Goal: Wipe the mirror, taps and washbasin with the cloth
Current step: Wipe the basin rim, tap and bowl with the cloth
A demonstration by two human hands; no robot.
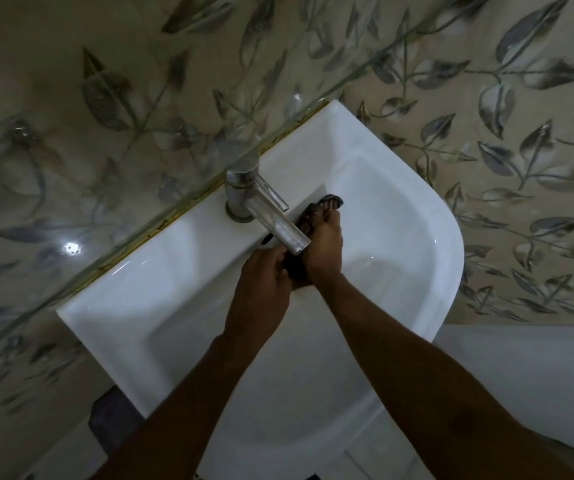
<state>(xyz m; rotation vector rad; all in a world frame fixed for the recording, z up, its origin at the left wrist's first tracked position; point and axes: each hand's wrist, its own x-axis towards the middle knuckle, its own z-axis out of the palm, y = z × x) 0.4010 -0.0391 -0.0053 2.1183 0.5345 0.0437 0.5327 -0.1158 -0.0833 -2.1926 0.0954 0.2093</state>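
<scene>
Both hands work a dark cloth [304, 221] inside the white basin [399, 216], right under the tap [264, 211]. The left hand [261, 278] has its fingers clenched on the near end of the cloth, at the basin's inner slope. The right hand [323, 247] grips the far part, fingers curled round it, and a striped tip of cloth sticks out beyond them toward the far wall of the bowl. The chrome spout reaches out over both hands — its open end sits just above the gap between them. Behind the tap, leaf-patterned tiles [486, 116] cover the wall, with a shiny surface on the left showing the same pattern
</scene>
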